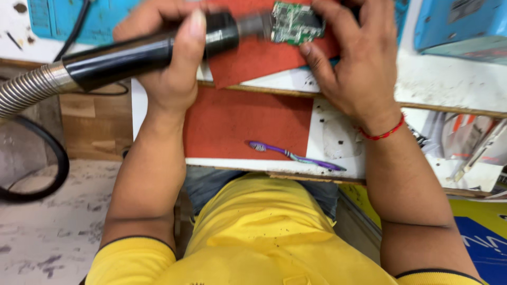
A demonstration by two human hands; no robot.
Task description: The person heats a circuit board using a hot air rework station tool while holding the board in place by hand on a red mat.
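purple plastic toothbrush [296, 155] lies at 6 o'clock on red mat [243, 121]. black hot-air wand [142, 53], left hand [171, 63] fingers wrapped, points 3 o'clock at green circuit board [296, 24]; right hand [359, 58] fingers pin it.

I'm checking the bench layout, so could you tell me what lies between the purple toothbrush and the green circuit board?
In the head view, red mat fills the stretch between the toothbrush and the circuit board, crossed by one wooden shelf edge.

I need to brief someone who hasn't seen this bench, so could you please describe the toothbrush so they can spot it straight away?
Start at the white workbench, whose near edge carries a red mat. The toothbrush lies flat at that mat's lower right corner, below both hands. It is the only slim purple thing there, its bristled head on the red mat and its handle on the white surface.
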